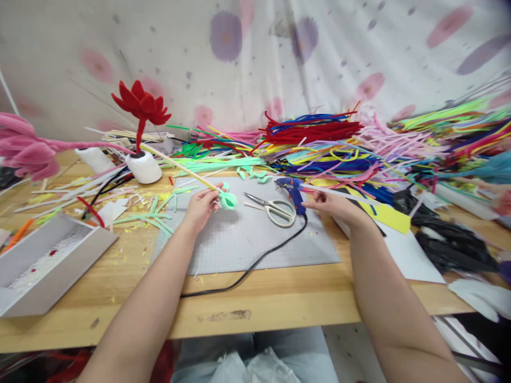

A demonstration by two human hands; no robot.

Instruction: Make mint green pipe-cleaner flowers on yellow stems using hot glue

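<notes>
My left hand [202, 208] is closed, pinching a mint-green pipe-cleaner flower piece [228, 199] on a pale yellow stem [179, 168]. The stem slants up and left from my fingers. My right hand [331, 205] is at the handle of a blue glue gun [294, 192], its fingers slightly apart. A fingertip appears to reach the handle's edge, but the fingers are not wrapped round it. From the gun's back a whitish glue stick [339, 193] juts over my right hand. Scissors [275, 208] with pale handles lie on the grey cutting mat [239, 242] between my hands.
Bundles of coloured pipe cleaners [315, 133] line the back. A red flower [141, 103] stands in a white pot [143, 167]; a pink flower [27, 146] leans left. A grey box [72, 271] is front left. The gun's black cord [255, 267] crosses the mat. Black plastic [451, 244] lies right.
</notes>
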